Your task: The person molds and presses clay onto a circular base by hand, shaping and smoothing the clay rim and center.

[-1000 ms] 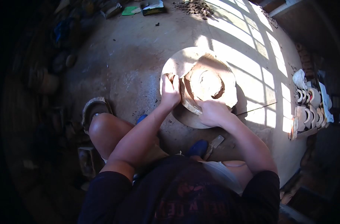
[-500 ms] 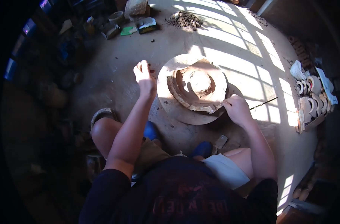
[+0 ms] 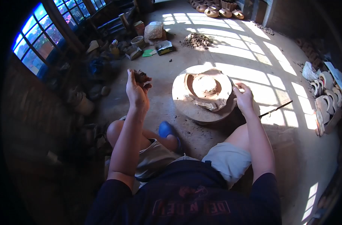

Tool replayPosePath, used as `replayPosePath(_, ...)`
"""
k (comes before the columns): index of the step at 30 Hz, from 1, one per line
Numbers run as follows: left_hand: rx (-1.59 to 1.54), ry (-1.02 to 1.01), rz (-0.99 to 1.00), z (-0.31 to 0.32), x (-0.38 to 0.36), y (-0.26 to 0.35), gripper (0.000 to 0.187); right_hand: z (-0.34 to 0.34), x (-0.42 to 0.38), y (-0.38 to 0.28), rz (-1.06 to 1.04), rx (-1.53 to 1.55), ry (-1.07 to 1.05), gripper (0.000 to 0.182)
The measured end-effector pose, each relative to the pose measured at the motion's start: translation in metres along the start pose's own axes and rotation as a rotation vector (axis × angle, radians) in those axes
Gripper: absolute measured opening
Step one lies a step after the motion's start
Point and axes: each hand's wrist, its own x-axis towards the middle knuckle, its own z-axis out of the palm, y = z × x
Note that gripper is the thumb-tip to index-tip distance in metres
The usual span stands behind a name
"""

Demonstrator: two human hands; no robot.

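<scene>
A round potter's wheel point(image 3: 184, 107) stands low in front of me, with a ragged-edged clay ring point(image 3: 204, 103) on it and a rounded clay mound point(image 3: 207, 85) inside the ring. My right hand point(image 3: 245, 99) is at the wheel's right edge, thumb and forefinger apart, fingertips right at the rim. Left of the wheel, my left hand point(image 3: 136, 93) is raised with fingers curled around a dark brown lump point(image 3: 140, 76), perhaps clay.
A thin dark stick point(image 3: 275, 109) lies right of my right hand. Curved clay pieces point(image 3: 324, 107) are stacked at far right. Beyond the wheel lie a crumbled heap point(image 3: 197, 40), an open box point(image 3: 165, 47) and a pale block point(image 3: 153, 30). Round pots point(image 3: 211, 12) line the back.
The clay ring has turned with the wheel. My right hand's fingers have spread from a tight pinch at the rim. My left hand has turned, showing more of the dark lump. The view has tilted up.
</scene>
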Motion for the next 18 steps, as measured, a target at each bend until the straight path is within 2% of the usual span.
replayPosePath(2,-0.041,-0.066,0.006,0.005,-0.007,0.014,0.047,0.009,-0.004,-0.005,0.189,0.154,-0.141,0.018)
replayPosePath(6,-0.114,-0.105,-0.007,0.004,-0.004,0.022,0.049,0.012,-0.004,0.013,0.096,0.047,-0.203,0.019)
replayPosePath(10,-0.246,-0.094,-0.108,0.002,0.015,0.023,0.054,-0.007,-0.01,0.019,0.065,0.039,-0.134,0.021)
replayPosePath(13,-0.351,-0.133,-0.164,-0.004,0.044,0.011,0.048,-0.018,-0.01,0.025,0.044,0.076,-0.1,0.021)
replayPosePath(18,-0.434,-0.014,-0.284,0.002,0.082,-0.037,0.028,-0.007,-0.007,0.015,0.096,0.141,-0.131,0.022)
